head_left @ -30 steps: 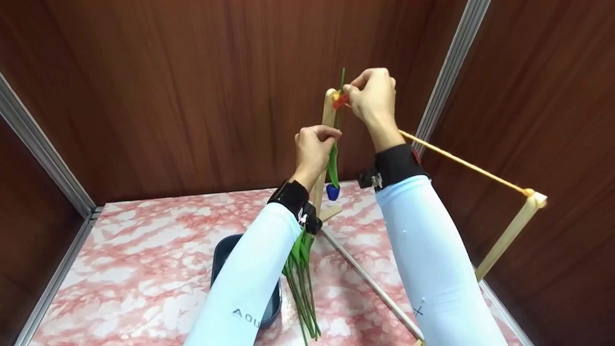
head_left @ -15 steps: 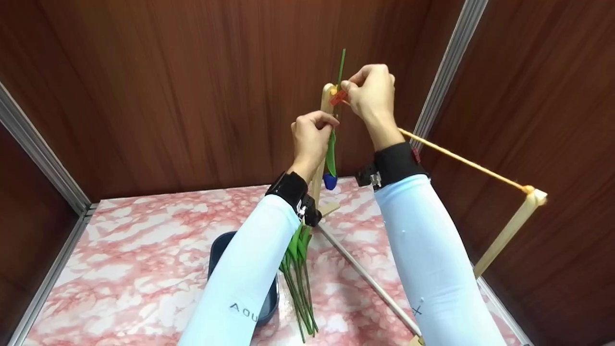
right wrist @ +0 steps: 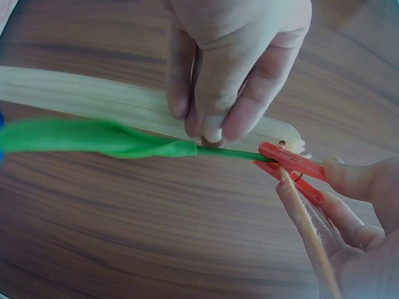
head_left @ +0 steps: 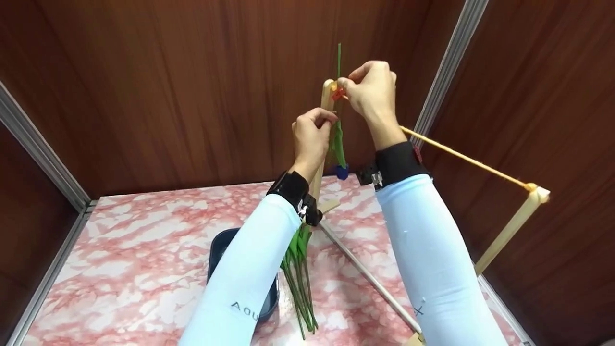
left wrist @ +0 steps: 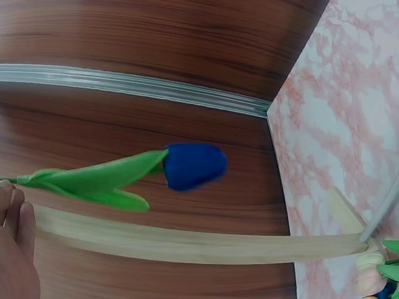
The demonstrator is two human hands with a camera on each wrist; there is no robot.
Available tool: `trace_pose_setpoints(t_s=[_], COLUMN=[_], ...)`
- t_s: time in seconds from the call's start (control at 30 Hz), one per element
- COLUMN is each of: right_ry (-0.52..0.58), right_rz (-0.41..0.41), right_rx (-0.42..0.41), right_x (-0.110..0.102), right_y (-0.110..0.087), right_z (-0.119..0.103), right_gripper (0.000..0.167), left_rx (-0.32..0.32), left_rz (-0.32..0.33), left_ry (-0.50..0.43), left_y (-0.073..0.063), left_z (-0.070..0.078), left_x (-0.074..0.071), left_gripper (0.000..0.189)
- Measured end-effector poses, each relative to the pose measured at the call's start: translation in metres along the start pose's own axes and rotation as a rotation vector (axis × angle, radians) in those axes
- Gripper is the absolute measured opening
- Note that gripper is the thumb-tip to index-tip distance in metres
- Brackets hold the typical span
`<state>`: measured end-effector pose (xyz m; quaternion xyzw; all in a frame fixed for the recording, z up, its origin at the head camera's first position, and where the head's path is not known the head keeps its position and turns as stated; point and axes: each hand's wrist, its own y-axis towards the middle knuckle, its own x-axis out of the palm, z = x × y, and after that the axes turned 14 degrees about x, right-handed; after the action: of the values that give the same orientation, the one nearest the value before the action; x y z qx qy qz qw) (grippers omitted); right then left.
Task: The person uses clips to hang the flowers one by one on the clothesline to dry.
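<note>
An artificial tulip with a blue bloom [left wrist: 195,166] hangs head down beside the left wooden post [head_left: 327,98]. My left hand [head_left: 310,137] pinches its green stem [right wrist: 230,153] just above the leaves. At the post's top, my right hand [right wrist: 368,215] holds a red clothespin [right wrist: 293,161] by its legs, thumb on one and fingers at the other. The stem and the yellow-orange rope [right wrist: 308,233] meet at the clothespin, and the bare stem end [head_left: 339,60] sticks up above my right hand.
The rope runs to a right wooden post [head_left: 509,230]. A pale rod [head_left: 367,276] extends low between the posts. Several green-stemmed flowers [head_left: 300,288] and a dark blue tray [head_left: 275,300], partly hidden by my left sleeve, are on the marbled table [head_left: 144,259].
My left hand has risen a little with the tulip, so more stem stands above the clothespin. The bloom has swung right. My right hand stays near the post's top with the clothespin.
</note>
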<state>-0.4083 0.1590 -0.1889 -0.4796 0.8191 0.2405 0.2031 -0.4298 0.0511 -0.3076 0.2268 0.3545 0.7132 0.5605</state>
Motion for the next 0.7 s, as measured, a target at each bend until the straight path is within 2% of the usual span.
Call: trace_pose_setpoints(t_s=[0.2,0.33,0.43,0.57,0.7], right_ry=[0.025,0.007,-0.010,-0.028,-0.036], right_rz=[-0.029,-0.044,-0.053,-0.038,0.008], right_rx=[-0.008,-0.015,-0.020,-0.028,-0.041], right_x=[0.001,0.001,0.000,-0.002,-0.009], right_y=[0.000,0.001,0.002,0.003,0.001], right_z=[-0.002,-0.003,-0.004,-0.004,-0.003], right_gripper=[0.028,0.030,0.032,0.037,0.038], left_rx=[0.014,0.013,0.003,0.000,-0.005], left_rz=[0.017,0.009,-0.005,-0.012,-0.039], left_ry=[0.000,0.017,-0.007,-0.027,-0.008], left_y=[-0.017,-0.040,-0.058,-0.077,-0.087], left_z=[-0.013,-0.025,-0.034,-0.041,-0.041], left_x=[-0.019,-0.036,-0.048,-0.065,-0.082], left_gripper=[0.015,0.014,0.012,0.008,0.008])
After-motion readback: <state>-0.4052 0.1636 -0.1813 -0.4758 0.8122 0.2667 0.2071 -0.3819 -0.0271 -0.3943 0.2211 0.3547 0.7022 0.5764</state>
